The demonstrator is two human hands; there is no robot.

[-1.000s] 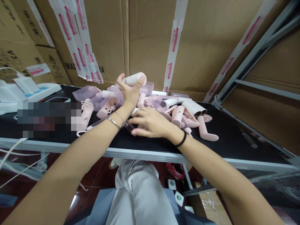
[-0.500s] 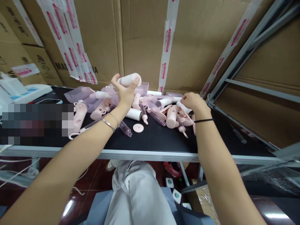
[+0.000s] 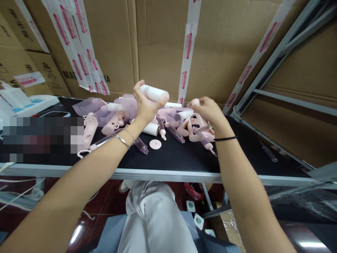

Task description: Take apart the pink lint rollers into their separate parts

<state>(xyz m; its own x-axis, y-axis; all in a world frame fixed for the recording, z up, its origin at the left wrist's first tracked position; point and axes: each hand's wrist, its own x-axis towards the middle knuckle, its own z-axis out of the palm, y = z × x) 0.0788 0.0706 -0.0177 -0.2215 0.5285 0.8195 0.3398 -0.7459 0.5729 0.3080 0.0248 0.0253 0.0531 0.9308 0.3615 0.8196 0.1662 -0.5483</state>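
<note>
Above the heap, my left hand (image 3: 145,108) is closed round a white tube (image 3: 154,93), its thumb at the tube's right end. My right hand (image 3: 211,111) is closed on a pale pink part with a rounded end (image 3: 195,102); the fingers hide most of its shape. Below that hand lie curved pink pieces (image 3: 187,128) and a purple clear tube with a pink tip (image 3: 206,144). Another white tube (image 3: 151,129) rests on the black tabletop (image 3: 168,160) under my left wrist. In front of it is a flat pink disc (image 3: 155,144).
Translucent lilac pieces (image 3: 88,105) and a long pink holder (image 3: 90,131) lie on the left. A white device (image 3: 39,102) stands at the far left. Cardboard (image 3: 158,42) walls the back; a metal frame (image 3: 271,56) rises at the right. A clear tube (image 3: 270,153) lies near it.
My left hand has turned the white tube so that its end points more to the right. My right hand has risen leftward with a pink part, and the pieces beneath it have shifted.
</note>
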